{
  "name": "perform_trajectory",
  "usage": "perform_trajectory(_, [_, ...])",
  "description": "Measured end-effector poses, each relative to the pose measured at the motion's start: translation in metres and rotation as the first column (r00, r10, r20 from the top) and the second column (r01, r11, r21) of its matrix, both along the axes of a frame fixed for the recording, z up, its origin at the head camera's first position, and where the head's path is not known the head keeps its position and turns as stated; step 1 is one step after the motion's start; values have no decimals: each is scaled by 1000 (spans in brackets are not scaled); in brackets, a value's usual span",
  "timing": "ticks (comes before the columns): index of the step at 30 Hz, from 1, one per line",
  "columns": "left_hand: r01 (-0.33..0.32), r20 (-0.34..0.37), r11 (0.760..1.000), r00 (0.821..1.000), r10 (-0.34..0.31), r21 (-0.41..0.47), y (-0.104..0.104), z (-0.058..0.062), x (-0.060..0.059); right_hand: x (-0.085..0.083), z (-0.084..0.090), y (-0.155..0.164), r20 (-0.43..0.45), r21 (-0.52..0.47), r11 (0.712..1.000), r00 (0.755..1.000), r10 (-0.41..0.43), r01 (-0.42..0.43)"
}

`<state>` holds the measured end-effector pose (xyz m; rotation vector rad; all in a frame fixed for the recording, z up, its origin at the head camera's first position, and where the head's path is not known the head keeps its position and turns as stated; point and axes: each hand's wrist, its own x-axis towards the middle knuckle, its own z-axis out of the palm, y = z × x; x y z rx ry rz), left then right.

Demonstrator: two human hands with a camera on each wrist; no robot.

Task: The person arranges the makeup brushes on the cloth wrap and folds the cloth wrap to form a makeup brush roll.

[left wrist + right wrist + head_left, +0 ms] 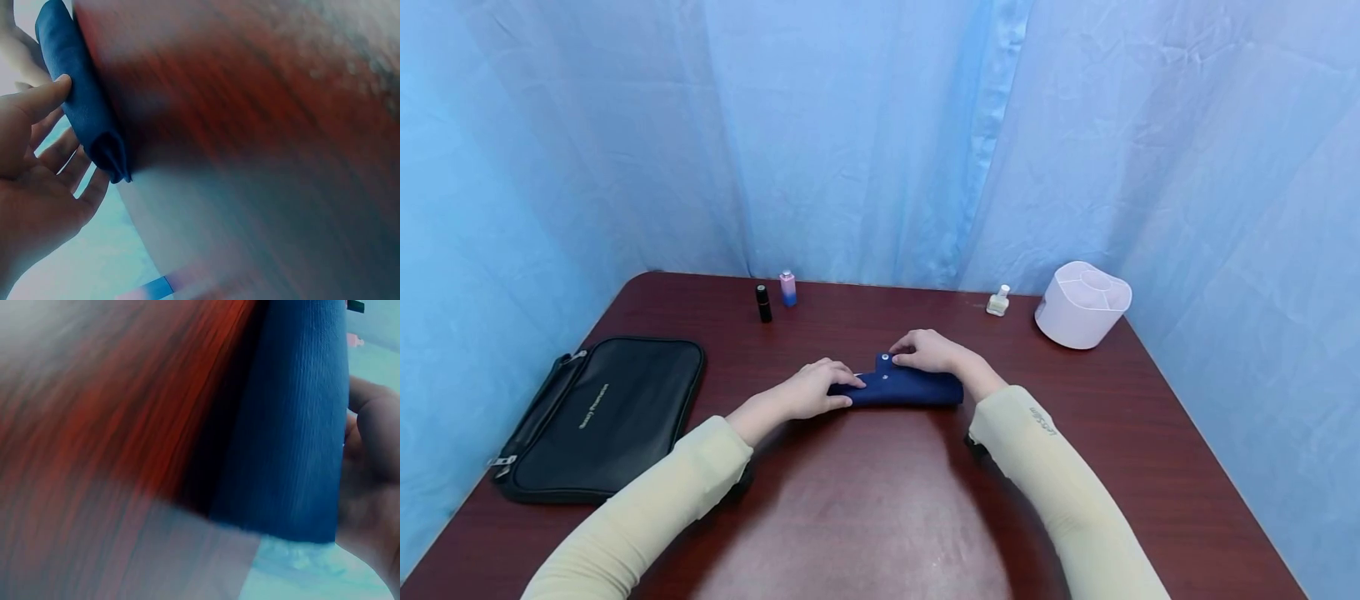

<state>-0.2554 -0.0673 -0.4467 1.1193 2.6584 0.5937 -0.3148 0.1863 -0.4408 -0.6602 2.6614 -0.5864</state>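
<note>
A dark blue rolled-up pouch [917,390] lies across the middle of the table, a short tab with two snap studs sticking up at its far side. My left hand [811,389] holds its left end, thumb on the near side and fingers over the top. In the left wrist view the thumb of that left hand [37,150] presses on the roll [84,94], whose end shows folded layers. At the tab, my right hand [928,350] pinches the edge between thumb and forefinger. The right wrist view has the roll [281,437] partly hiding the right hand [375,444].
A black zipped case [617,417] lies at the left. Toward the back edge stand a black lipstick tube [763,304], a pink-and-blue bottle [787,288] and a nail polish bottle [997,302]. A white divided holder [1078,312] sits at the back right. Blue curtains [865,150] surround the table.
</note>
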Motion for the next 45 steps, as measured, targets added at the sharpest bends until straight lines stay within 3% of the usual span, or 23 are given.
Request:
perform_trajectory(9, [13,4,1000,1000,-13,16,0,1,1,-5,-7,-7,84,-183,976,991,-101,115])
perform_trajectory(15, [16,-15,1000,1000,-16,20,0,0,0,6,-4,-5,11,-278,957,997,-78,78])
perform_trajectory(27, [-6,-11,1000,1000,6,21,2,4,2,23,-2,-1,-158,-272,962,987,-18,-26])
perform_trajectory(45, [-13,-27,1000,1000,13,14,2,2,3,32,-8,2,-268,-220,958,956,122,-184])
